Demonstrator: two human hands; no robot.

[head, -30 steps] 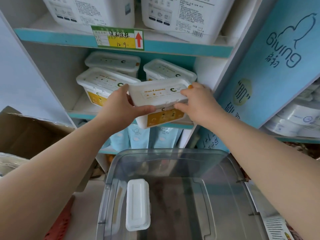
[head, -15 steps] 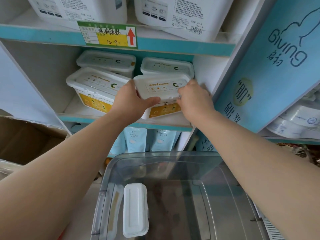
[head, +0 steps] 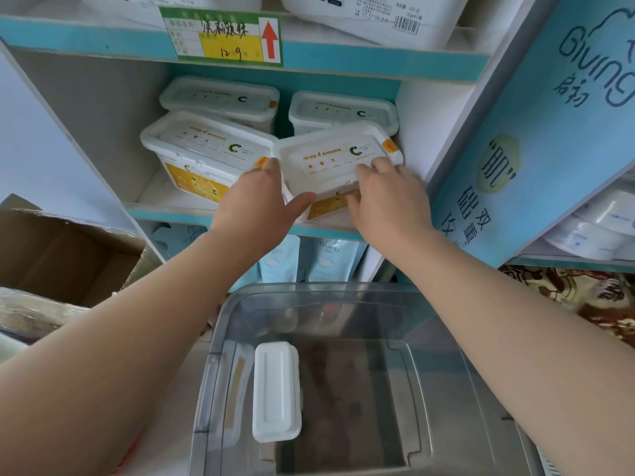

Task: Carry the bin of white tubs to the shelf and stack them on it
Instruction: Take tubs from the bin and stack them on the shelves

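Note:
A white tub with a yellow label sits tilted at the front right of the middle shelf. My left hand grips its left end, thumb under the front edge. My right hand holds its right front corner, fingers on the lid. Another white tub stands to its left, and two more tubs stand behind. Below me is the clear plastic bin; one white tub lies in it on its side.
Larger white tubs fill the shelf above, behind a green and yellow price tag. Blue pouches stand on the shelf below. A blue side panel rises on the right. An open cardboard box sits at the left.
Both hands have pushed the tub further onto the shelf and to the right, close to the side wall. The view has moved nearer to the shelf.

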